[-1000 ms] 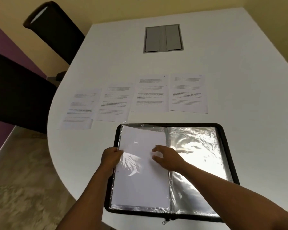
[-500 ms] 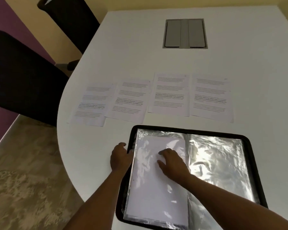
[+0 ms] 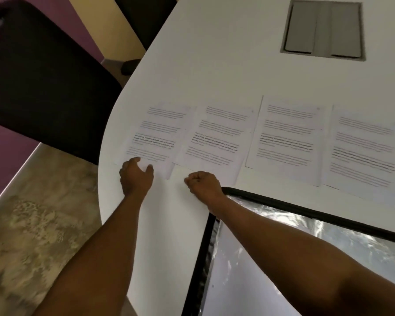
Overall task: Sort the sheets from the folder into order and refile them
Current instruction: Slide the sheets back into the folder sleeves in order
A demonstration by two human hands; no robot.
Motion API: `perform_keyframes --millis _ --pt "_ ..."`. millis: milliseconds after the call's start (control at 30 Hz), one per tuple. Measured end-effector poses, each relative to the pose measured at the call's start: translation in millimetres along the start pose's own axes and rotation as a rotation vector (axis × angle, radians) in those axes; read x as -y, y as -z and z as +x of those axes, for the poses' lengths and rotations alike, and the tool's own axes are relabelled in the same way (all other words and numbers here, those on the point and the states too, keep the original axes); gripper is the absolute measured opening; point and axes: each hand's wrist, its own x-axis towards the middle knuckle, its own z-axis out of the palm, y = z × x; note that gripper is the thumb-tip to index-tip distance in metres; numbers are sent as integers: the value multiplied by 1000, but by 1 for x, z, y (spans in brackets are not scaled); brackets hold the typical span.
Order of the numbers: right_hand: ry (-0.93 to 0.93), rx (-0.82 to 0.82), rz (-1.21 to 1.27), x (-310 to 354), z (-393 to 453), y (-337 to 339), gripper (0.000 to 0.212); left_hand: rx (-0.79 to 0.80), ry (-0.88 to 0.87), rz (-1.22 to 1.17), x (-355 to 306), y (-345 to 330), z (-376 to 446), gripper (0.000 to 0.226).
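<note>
Nearest me the open folder lies at lower right on the white bench, its shiny plastic sleeves facing up. Just past its near-left corner my right hand rests on the bench with the fingers curled together into a fist, holding nothing. My left hand is out to the left, fingers spread apart and touching the near edge of the leftmost sheet. That sheet lies straight ahead of the left fingers, long axis running away from me, so I judge the left hand better placed to lift it. Three more printed sheets run rightward in a row, edges slightly overlapping. Farther out sits a grey hatch; a dark chair stands by the purple wall
</note>
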Motion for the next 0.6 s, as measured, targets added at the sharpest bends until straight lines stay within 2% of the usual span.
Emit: perform_keyframes --millis 100,233,333,467,600 --pt "-52 8 74 6 23 -17 12 -2 21 6 8 -2 21 54" --pt "-131 -51 146 11 51 -42 30 -32 30 9 15 -7 51 61" --pt "-169 -106 121 13 60 -54 34 -30 4 96 21 -7 70 65" --pt "-240 -158 170 15 68 -62 33 8 44 187 31 -8 89 69" --pt "-288 -121 210 20 76 -72 30 -13 97 253 31 -7 95 67"
